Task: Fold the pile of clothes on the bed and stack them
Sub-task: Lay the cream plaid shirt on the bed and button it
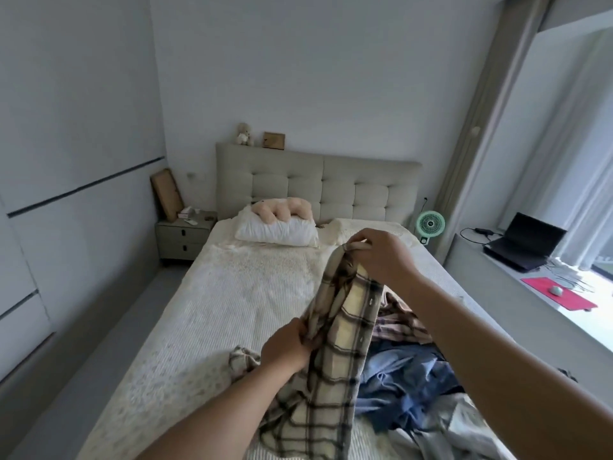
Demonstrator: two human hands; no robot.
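Barely started, I judge: my left hand (287, 348) and right hand (381, 257) both grip the plaid shirt (335, 360) lifted above the bed (232, 293), while the clothes pile (408, 370) lies unfolded, nothing stacked.

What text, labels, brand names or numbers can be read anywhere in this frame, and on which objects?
No legible text anywhere in this frame.
Plaid shirt held by the left hand and right hand: no label or print showing.
Green fan: dark hub badge, too small to read.
Laptop: screen dark, no marking legible.
Small box on the nightstand: too blurred to read.
Frame on the headboard: nothing readable.
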